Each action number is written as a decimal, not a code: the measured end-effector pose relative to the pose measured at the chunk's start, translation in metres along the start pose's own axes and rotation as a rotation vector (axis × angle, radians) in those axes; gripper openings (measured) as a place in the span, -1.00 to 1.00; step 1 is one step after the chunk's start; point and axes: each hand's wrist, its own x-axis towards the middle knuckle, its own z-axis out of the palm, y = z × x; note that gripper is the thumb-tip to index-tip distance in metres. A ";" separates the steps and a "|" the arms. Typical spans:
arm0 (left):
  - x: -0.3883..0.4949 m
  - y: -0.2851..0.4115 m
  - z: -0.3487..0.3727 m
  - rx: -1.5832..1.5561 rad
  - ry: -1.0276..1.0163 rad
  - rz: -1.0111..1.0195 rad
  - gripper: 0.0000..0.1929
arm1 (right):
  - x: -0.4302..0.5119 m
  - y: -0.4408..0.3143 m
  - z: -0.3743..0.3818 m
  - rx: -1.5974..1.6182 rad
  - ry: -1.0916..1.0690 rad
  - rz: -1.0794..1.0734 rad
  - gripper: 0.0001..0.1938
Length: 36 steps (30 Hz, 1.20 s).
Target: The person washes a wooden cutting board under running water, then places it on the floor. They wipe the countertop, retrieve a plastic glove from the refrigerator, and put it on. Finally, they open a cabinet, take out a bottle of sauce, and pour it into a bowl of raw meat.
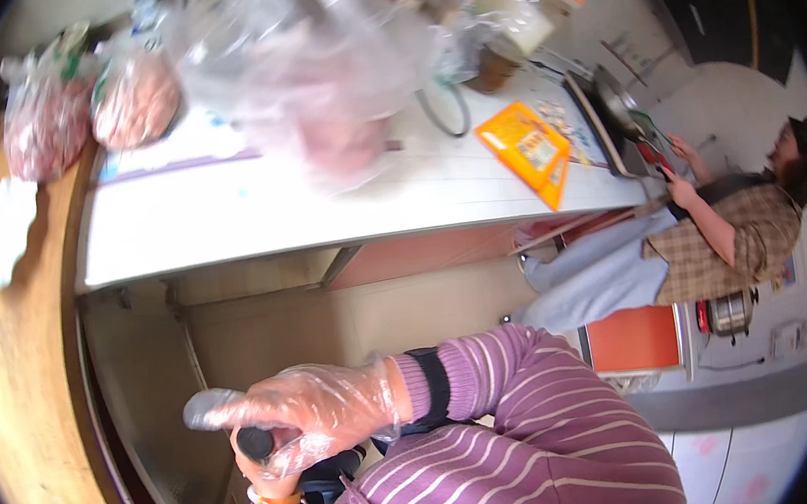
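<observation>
My right hand (317,409), in a clear plastic glove, is held in front of my body. My left hand (269,484), with an orange bangle at the wrist, is just below it and partly hidden by it. Both hands close around an object with a dark round end (255,443), perhaps a cap or a handle; the rest of it is covered. Across from them, a large clear plastic bag (326,75) with pink contents, apparently raw meat, appears blurred over the white counter (238,225). Loose film sticks out past the right hand's fingertips.
Two bags of meat (48,131) (134,99) and a white scalloped dish (5,235) lie left, by a wooden board (26,380). Orange packets (525,147) lie on the counter. A person (726,233) holds a pan (616,100) at the stove.
</observation>
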 end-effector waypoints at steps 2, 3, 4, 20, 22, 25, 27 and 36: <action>0.001 0.047 -0.001 -0.021 -0.018 -0.028 -0.30 | 0.001 -0.044 -0.019 -0.262 -0.036 -0.148 -0.47; -0.003 0.069 0.000 0.043 0.039 0.012 -0.35 | 0.000 -0.066 -0.026 -0.378 -0.061 -0.156 -0.50; -0.004 0.088 0.002 0.002 0.056 -0.049 -0.41 | 0.000 -0.090 -0.031 -0.469 0.064 -0.288 -0.57; 0.013 0.259 -0.012 -0.028 0.006 0.096 -0.39 | 0.002 -0.277 -0.097 -0.881 -0.104 -0.639 -0.78; 0.013 0.265 -0.011 -0.053 0.017 0.119 -0.38 | 0.003 -0.281 -0.100 -0.866 -0.114 -0.714 -0.79; 0.010 0.270 -0.013 -0.012 -0.012 0.144 -0.35 | 0.005 -0.285 -0.104 -0.906 -0.221 -0.646 -0.80; 0.004 0.267 -0.016 0.003 0.102 0.173 -0.27 | 0.006 -0.289 -0.103 -0.921 -0.205 -0.676 -0.79; -0.020 0.247 -0.064 0.066 0.105 0.098 -0.18 | 0.008 -0.311 -0.087 -0.990 -0.334 -0.685 -0.76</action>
